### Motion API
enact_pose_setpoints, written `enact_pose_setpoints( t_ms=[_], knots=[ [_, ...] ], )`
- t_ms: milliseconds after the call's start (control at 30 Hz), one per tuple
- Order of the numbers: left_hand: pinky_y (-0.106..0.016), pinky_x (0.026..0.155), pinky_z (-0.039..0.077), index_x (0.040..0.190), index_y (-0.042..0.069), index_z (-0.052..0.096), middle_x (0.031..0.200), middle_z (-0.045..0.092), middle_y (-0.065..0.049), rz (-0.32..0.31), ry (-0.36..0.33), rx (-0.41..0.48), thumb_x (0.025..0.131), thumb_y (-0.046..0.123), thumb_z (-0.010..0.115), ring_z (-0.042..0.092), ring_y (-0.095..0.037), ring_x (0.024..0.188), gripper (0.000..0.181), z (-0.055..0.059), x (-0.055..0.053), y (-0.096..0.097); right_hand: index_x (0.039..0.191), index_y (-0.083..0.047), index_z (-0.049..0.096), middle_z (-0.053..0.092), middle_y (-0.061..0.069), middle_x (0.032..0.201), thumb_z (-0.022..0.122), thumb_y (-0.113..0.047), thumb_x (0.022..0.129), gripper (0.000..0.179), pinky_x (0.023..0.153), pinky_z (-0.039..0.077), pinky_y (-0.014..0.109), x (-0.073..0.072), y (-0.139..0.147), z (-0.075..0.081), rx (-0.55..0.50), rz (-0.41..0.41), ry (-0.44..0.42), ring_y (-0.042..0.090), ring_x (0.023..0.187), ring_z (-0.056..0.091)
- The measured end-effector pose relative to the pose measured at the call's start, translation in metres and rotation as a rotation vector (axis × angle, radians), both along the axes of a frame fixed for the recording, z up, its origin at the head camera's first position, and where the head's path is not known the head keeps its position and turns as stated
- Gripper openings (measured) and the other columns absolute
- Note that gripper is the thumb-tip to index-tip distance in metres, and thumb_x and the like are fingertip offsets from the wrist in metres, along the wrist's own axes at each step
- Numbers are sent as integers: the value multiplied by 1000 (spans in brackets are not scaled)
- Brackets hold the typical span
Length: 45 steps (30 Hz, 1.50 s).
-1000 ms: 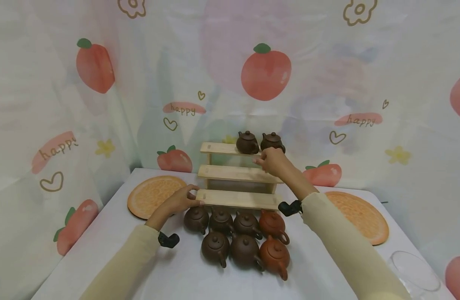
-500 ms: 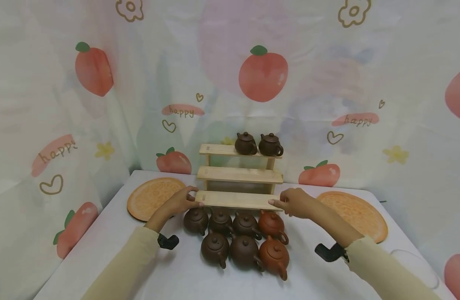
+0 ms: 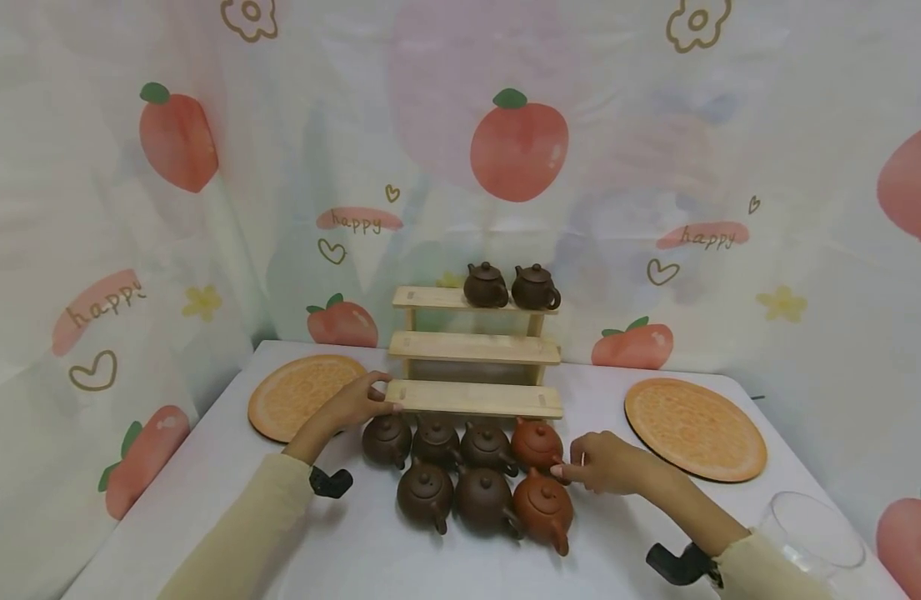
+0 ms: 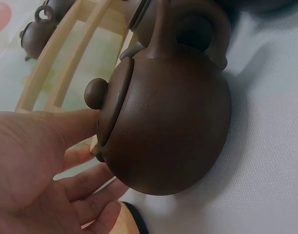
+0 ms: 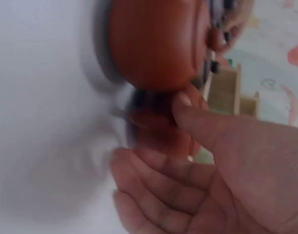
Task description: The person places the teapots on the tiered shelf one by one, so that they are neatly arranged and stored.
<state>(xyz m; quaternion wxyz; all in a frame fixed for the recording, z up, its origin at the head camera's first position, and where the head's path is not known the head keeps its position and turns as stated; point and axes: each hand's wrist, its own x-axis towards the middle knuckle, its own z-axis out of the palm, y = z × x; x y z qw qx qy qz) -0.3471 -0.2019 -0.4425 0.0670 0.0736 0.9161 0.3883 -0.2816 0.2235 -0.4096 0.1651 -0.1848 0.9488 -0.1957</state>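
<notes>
A three-tier wooden shelf [image 3: 475, 398] stands at the back, with two dark brown teapots [image 3: 533, 287] on the right of its top tier. At the bottom tier's left end my left hand [image 3: 355, 402] holds the board between thumb and fingers, close to a dark brown teapot [image 4: 168, 122]. My right hand [image 3: 606, 462] is beside the back red-brown teapot [image 3: 537, 443], its thumb near the handle and its fingers loosely bent. The right wrist view is blurred; whether the hand touches the handle is unclear. A front red-brown teapot [image 3: 543, 502] stands nearer me.
Several more dark brown teapots [image 3: 484, 500] crowd in two rows before the shelf. Round orange mats [image 3: 696, 429] lie left and right on the white table [image 3: 340, 558]. A clear glass container [image 3: 816, 533] stands at the right edge. A printed curtain surrounds the table.
My right hand has come down from the top-tier teapot, past the bottom tier's right end, to the back red-brown teapot. My left hand has stayed at the shelf.
</notes>
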Motion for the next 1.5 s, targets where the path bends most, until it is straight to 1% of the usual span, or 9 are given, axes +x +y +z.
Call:
enact_pose_setpoints(
  t_ms=[167,267,333,533,633,833,1033,1267,1500],
  knots=[
    [-54,99,53,151,2,50,126,70,-28,-5,12,-16,99,29,77,68,-41,118,65,1,0,-1,83,-12,65,56,-3,64,68,-30,104,28,57,42,29,9,-5,-19,-73,-22,120,12,60,52],
    [-55,99,53,151,2,50,125,70,-28,-7,13,-23,98,30,78,68,-41,118,65,3,1,-1,82,-13,61,49,-5,64,65,-28,106,28,58,39,30,12,-8,-25,-66,-27,197,13,61,48],
    [-55,99,53,151,2,50,126,70,-28,-7,9,-24,98,30,78,68,-41,118,66,3,1,-1,83,-13,58,47,-5,65,65,-28,106,28,60,40,31,13,-8,-30,-51,-27,235,13,63,47],
    [-55,99,53,151,2,50,126,70,-28,-11,3,-30,98,30,78,67,-41,118,67,3,0,-1,88,-11,61,55,-4,70,70,-27,103,23,61,46,34,16,-11,-39,-49,-35,296,13,66,54],
    [-55,98,53,151,1,49,127,69,-29,-15,3,-26,98,30,78,67,-42,119,67,3,0,-1,90,-10,62,56,-4,70,71,-23,102,21,60,47,35,18,-13,-42,-54,-44,328,13,66,54],
    [-55,99,53,151,1,49,126,69,-29,-22,0,-29,98,31,78,67,-41,118,68,3,-1,0,88,-11,62,55,-6,68,72,-20,101,19,59,46,31,19,-12,-45,-66,-34,373,10,66,53],
    [-55,99,53,151,1,49,127,69,-30,-22,7,-15,99,28,77,67,-43,118,65,3,2,-1,85,-13,63,49,-10,66,71,-17,102,18,59,42,26,18,-7,-46,-126,0,416,6,63,47],
    [-55,99,53,150,0,49,125,69,-29,-33,11,2,99,27,77,68,-43,117,64,4,3,-1,86,-14,63,48,-12,66,69,-19,103,19,59,41,24,17,-4,-46,-150,6,417,3,62,45],
    [-55,98,53,151,1,49,127,69,-30,-31,6,-5,98,29,78,67,-43,118,66,4,1,-1,87,-12,64,48,-11,65,67,-22,105,20,55,38,22,18,-3,-36,-192,13,395,0,58,42]
  ],
)
